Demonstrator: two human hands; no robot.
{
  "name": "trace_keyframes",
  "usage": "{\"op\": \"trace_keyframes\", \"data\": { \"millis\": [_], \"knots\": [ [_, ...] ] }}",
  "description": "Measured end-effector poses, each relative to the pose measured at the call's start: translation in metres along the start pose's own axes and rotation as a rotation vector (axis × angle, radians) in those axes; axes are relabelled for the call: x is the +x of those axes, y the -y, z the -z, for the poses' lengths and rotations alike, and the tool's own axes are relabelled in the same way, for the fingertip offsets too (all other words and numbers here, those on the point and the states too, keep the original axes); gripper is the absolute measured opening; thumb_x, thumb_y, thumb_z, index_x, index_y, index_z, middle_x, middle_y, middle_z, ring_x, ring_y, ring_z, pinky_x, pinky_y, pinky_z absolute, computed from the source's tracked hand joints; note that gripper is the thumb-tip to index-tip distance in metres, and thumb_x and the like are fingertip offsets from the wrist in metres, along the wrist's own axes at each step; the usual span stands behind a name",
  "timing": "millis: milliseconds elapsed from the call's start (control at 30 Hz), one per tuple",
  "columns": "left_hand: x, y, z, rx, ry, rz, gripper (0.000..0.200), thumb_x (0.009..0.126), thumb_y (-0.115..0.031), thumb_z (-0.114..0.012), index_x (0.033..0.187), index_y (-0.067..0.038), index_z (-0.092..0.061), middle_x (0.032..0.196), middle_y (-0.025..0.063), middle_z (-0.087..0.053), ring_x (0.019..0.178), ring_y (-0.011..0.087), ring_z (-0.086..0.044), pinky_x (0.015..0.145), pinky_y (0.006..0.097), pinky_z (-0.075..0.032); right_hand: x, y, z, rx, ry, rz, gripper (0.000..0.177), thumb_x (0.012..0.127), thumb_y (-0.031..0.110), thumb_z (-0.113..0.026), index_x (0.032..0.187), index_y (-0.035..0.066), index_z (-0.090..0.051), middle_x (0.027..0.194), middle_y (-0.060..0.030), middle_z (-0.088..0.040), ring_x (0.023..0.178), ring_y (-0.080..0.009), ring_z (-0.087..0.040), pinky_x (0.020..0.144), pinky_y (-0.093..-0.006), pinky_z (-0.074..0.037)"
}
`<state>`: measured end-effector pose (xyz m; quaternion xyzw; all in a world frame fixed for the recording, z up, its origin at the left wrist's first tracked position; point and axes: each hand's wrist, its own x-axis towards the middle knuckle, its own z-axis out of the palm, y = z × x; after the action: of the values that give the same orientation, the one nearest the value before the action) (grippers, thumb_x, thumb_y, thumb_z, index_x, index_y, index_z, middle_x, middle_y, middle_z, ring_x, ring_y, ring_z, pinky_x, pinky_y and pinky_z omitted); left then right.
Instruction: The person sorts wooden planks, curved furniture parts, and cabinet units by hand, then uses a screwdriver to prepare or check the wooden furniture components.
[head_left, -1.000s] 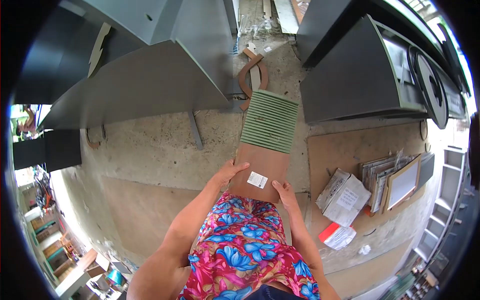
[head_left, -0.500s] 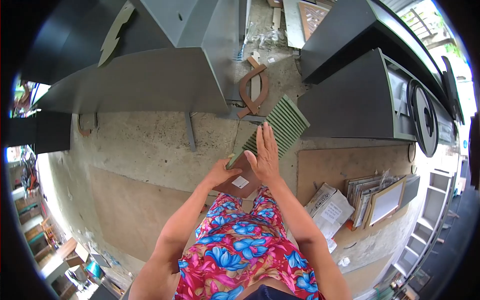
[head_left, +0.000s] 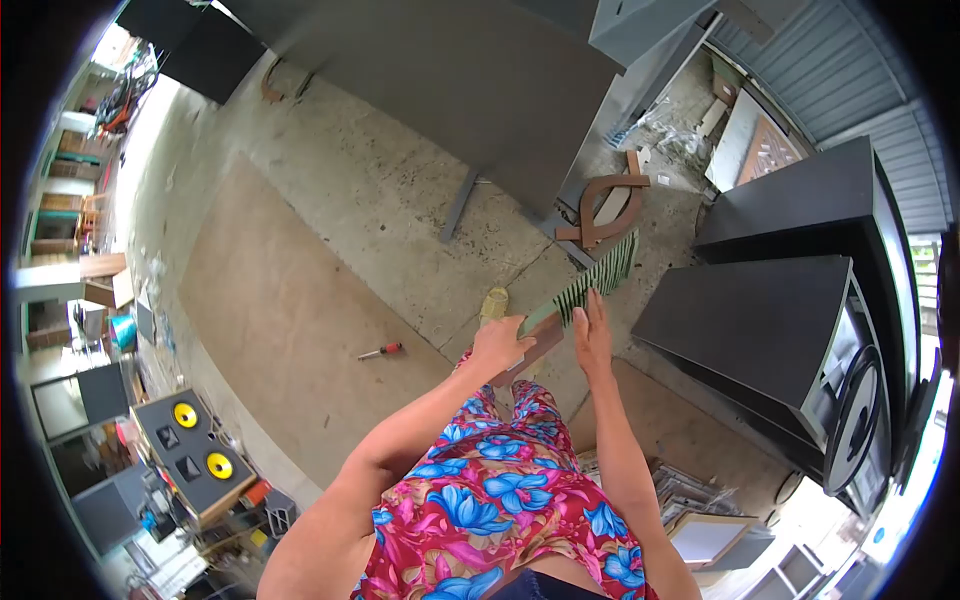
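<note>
A green slatted panel [head_left: 600, 275] with a brown lower part is held in front of my body, tilted nearly edge-on. My left hand [head_left: 500, 343] grips its lower left end, with the fingers wrapped round the edge. Against the right side of the slats rests my right hand [head_left: 593, 335], its fingers stretched out and not wrapped round the panel. A yellow shoe [head_left: 494, 304] shows on the floor just beyond my left hand.
Curved brown wooden pieces [head_left: 612, 210] lie beyond the panel. Large dark cabinets [head_left: 740, 325] stand at right, another [head_left: 450, 90] ahead. A screwdriver [head_left: 381, 351] lies on brown sheeting [head_left: 270, 310] at left. A speaker box [head_left: 195, 455] stands lower left.
The view has swung left, bringing the screwdriver and speaker box into sight. The panel has turned from face-up to nearly edge-on, and my right hand has shifted from its face toward its right side.
</note>
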<state>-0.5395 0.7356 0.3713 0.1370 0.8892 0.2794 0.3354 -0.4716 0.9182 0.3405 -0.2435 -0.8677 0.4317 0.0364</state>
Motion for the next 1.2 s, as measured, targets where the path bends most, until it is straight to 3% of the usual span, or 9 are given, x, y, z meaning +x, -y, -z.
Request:
{"op": "trace_keyframes", "data": {
  "millis": [33, 133, 333, 667, 767, 900, 1033, 1133, 1200],
  "knots": [
    [-0.004, -0.002, -0.001, -0.019, -0.007, 0.005, 0.045, 0.070, -0.037, -0.067, 0.103, -0.007, -0.060, 0.089, 0.0190, -0.062, 0.087, 0.0372, -0.059, 0.074, 0.0449, -0.046, -0.001, -0.007, 0.000, 0.062, 0.094, -0.055, 0.059, 0.093, 0.039, -0.040, 0.136, 0.001, -0.029, 0.142, -0.0229, -0.022, 0.130, -0.0379, -0.025, 0.103, -0.0417, -0.027],
    [-0.014, -0.001, -0.010, -0.048, -0.026, -0.018, 0.041, 0.071, -0.034, -0.067, 0.101, -0.007, -0.061, 0.088, 0.0189, -0.062, 0.085, 0.0365, -0.059, 0.071, 0.0453, -0.047, -0.001, -0.020, 0.003, -0.016, -0.462, -0.032, 0.057, 0.094, 0.037, -0.039, 0.135, -0.001, -0.030, 0.141, -0.0215, -0.027, 0.129, -0.0354, -0.027, 0.104, -0.0407, -0.025],
    [-0.029, -0.012, -0.022, -0.067, -0.154, -0.034, 0.034, 0.073, -0.029, -0.066, 0.101, -0.010, -0.063, 0.084, 0.0159, -0.064, 0.082, 0.0325, -0.062, 0.070, 0.0434, -0.049, 0.000, -0.049, -0.009, 0.126, -0.309, -0.029, 0.057, 0.095, 0.038, -0.036, 0.138, 0.002, -0.027, 0.140, -0.0189, -0.029, 0.126, -0.0322, -0.032, 0.102, -0.0395, -0.028],
    [-0.087, 0.064, -0.016, -0.301, -0.381, 0.243, 0.036, 0.071, -0.027, -0.065, 0.103, -0.010, -0.062, 0.085, 0.0194, -0.063, 0.082, 0.0358, -0.060, 0.073, 0.0439, -0.048, -0.003, -0.008, -0.041, 0.403, 0.279, -0.285, 0.062, 0.092, 0.050, -0.036, 0.131, 0.004, -0.040, 0.133, -0.0154, -0.040, 0.110, -0.0301, -0.051, 0.087, -0.0422, -0.041],
    [-0.112, 0.101, -0.020, -0.349, -0.477, 0.341, 0.035, 0.072, -0.027, -0.065, 0.103, -0.012, -0.062, 0.086, 0.0183, -0.063, 0.083, 0.0362, -0.060, 0.074, 0.0437, -0.047, -0.006, -0.041, -0.055, 0.148, 0.549, -0.346, 0.057, 0.091, 0.047, -0.041, 0.123, 0.000, -0.049, 0.118, -0.0140, -0.055, 0.095, -0.0285, -0.059, 0.079, -0.0393, -0.045],
    [-0.154, 0.156, -0.024, -0.422, -0.587, 0.528, 0.035, 0.070, -0.027, -0.066, 0.102, -0.013, -0.063, 0.084, 0.0175, -0.064, 0.081, 0.0350, -0.061, 0.072, 0.0441, -0.048, -0.026, -0.142, -0.079, -0.380, 0.924, 0.044, 0.039, 0.084, 0.036, -0.058, 0.102, 0.001, -0.060, 0.078, -0.0059, -0.063, 0.061, -0.0128, -0.059, 0.050, -0.0262, -0.043],
    [-0.196, 0.219, -0.045, -0.599, -0.728, 0.661, 0.036, 0.070, -0.027, -0.066, 0.104, -0.013, -0.063, 0.084, 0.0170, -0.064, 0.080, 0.0345, -0.062, 0.072, 0.0440, -0.049, -0.070, -0.126, -0.081, -0.716, 1.300, -0.018, 0.041, 0.079, 0.038, -0.062, 0.099, 0.002, -0.062, 0.077, -0.0064, -0.063, 0.062, -0.0126, -0.058, 0.052, -0.0272, -0.045],
    [-0.243, 0.263, -0.038, -0.663, -0.764, 0.755, 0.037, 0.070, -0.027, -0.067, 0.104, -0.012, -0.062, 0.085, 0.0169, -0.064, 0.081, 0.0347, -0.062, 0.072, 0.0438, -0.049, -0.121, -0.064, -0.091, -0.809, 1.347, -0.350, 0.053, 0.076, 0.049, -0.057, 0.091, -0.002, -0.065, 0.076, -0.0156, -0.065, 0.068, -0.0262, -0.063, 0.061, -0.0364, -0.049],
    [-0.265, 0.291, -0.050, -0.715, -0.801, 0.781, 0.038, 0.069, -0.027, -0.068, 0.103, -0.011, -0.063, 0.084, 0.0171, -0.064, 0.080, 0.0346, -0.062, 0.070, 0.0436, -0.049, -0.147, -0.059, -0.111, -0.822, 1.386, -0.257, 0.056, 0.075, 0.053, -0.056, 0.087, -0.001, -0.066, 0.073, -0.0140, -0.064, 0.063, -0.0238, -0.062, 0.056, -0.0362, -0.049]
  ]
}}
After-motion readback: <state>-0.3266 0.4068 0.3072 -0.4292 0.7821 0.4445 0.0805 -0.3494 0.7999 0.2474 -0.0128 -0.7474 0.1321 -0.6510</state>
